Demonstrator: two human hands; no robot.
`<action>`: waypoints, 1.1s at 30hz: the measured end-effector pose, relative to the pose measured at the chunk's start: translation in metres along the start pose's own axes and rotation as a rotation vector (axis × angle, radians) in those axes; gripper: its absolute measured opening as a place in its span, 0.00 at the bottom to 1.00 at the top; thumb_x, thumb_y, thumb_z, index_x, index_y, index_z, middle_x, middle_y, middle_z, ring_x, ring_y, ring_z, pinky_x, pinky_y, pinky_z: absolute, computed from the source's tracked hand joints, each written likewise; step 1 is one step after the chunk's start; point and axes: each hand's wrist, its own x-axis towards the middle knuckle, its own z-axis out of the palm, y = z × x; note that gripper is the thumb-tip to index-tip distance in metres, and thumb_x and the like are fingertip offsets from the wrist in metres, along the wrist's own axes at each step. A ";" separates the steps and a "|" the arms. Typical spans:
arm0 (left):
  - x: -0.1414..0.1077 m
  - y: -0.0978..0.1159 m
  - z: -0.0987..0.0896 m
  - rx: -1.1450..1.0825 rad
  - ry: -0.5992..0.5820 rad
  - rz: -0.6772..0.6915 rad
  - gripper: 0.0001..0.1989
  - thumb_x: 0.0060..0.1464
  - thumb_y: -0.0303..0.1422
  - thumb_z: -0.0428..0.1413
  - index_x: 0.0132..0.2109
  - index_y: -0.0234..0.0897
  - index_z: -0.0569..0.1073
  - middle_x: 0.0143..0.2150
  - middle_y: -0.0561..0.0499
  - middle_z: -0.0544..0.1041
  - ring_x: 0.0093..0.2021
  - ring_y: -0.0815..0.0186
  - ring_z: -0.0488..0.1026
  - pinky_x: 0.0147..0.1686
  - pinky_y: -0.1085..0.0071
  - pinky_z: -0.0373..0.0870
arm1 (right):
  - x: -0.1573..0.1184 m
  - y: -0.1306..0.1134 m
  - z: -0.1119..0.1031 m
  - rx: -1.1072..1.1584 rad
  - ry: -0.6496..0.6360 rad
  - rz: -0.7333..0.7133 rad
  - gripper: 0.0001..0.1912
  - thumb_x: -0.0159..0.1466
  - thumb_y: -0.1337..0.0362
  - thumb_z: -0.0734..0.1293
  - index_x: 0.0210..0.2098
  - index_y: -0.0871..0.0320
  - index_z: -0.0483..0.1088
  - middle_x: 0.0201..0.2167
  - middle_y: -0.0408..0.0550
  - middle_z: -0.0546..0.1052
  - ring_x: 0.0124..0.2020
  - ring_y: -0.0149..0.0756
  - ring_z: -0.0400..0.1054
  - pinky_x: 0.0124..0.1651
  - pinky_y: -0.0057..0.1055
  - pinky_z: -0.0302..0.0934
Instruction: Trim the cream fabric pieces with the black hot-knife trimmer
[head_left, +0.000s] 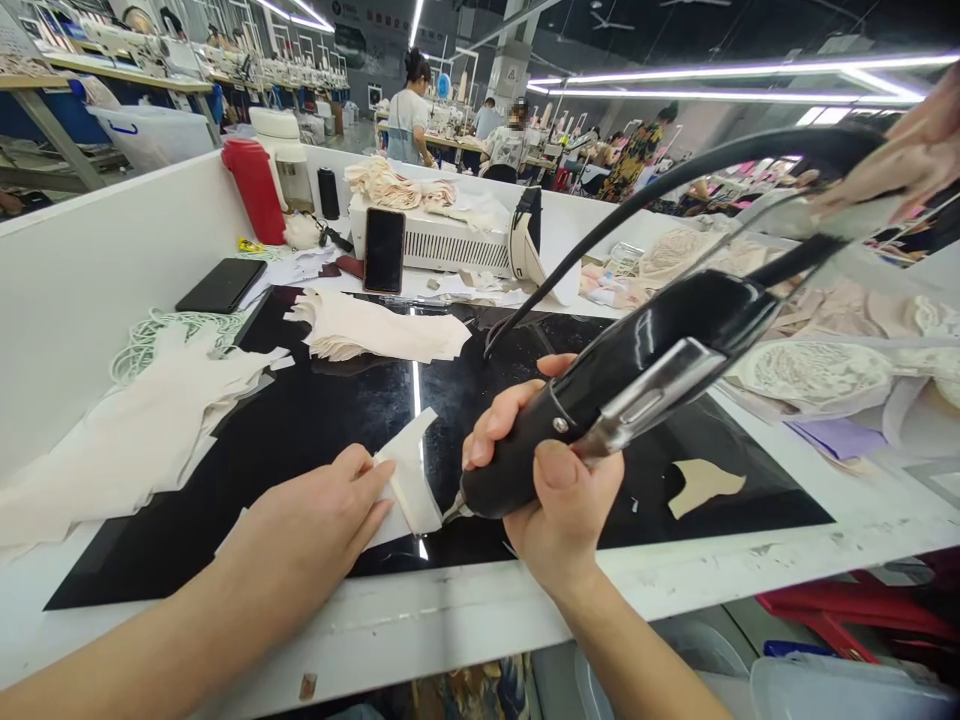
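Observation:
My right hand (562, 490) is wrapped around a thick black handheld power tool (652, 350), its thumb near a silver lever along the side. The tool's narrow metal tip (454, 510) meets, or nearly meets, the lower right edge of a small cream fabric piece (411, 475). With fingers closed, my left hand (315, 510) grips and presses that fabric from the left. Part of the fabric is hidden beneath the hand. Both hands work over a glossy black board (330, 400) on the white table.
Cream fabric stacks lie left (142, 430) and behind (382, 328). A tan fabric scrap (703, 485) rests at right. A black cable (600, 215) arches overhead. Behind stand a phone (384, 250) and a white vented box (450, 240). Upper right shows what looks like a hand (900, 165).

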 end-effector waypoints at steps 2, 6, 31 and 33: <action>0.000 -0.001 0.001 0.073 -0.007 0.080 0.21 0.70 0.21 0.41 0.41 0.37 0.78 0.43 0.42 0.78 0.39 0.54 0.75 0.27 0.61 0.61 | -0.001 0.001 0.000 0.014 -0.007 -0.011 0.25 0.63 0.53 0.77 0.53 0.49 0.65 0.32 0.37 0.76 0.25 0.31 0.71 0.28 0.32 0.68; -0.003 0.002 0.000 0.104 -0.016 0.002 0.18 0.69 0.21 0.44 0.43 0.35 0.78 0.37 0.44 0.76 0.30 0.58 0.71 0.23 0.61 0.55 | -0.003 0.004 0.000 -0.012 -0.017 -0.019 0.25 0.63 0.53 0.77 0.53 0.48 0.65 0.32 0.38 0.76 0.24 0.31 0.70 0.28 0.32 0.67; 0.007 0.007 0.023 -0.110 0.365 0.395 0.14 0.72 0.21 0.49 0.55 0.29 0.77 0.51 0.44 0.81 0.53 0.59 0.77 0.60 0.62 0.74 | -0.005 0.004 0.002 0.078 -0.022 -0.034 0.22 0.63 0.57 0.78 0.53 0.49 0.69 0.33 0.38 0.77 0.26 0.28 0.70 0.28 0.28 0.68; 0.006 0.007 0.023 -0.099 0.421 0.386 0.13 0.72 0.22 0.50 0.54 0.29 0.78 0.52 0.44 0.81 0.55 0.58 0.77 0.66 0.57 0.69 | -0.005 0.004 0.001 0.072 -0.021 -0.029 0.23 0.64 0.57 0.78 0.54 0.49 0.69 0.33 0.38 0.77 0.26 0.28 0.70 0.29 0.28 0.68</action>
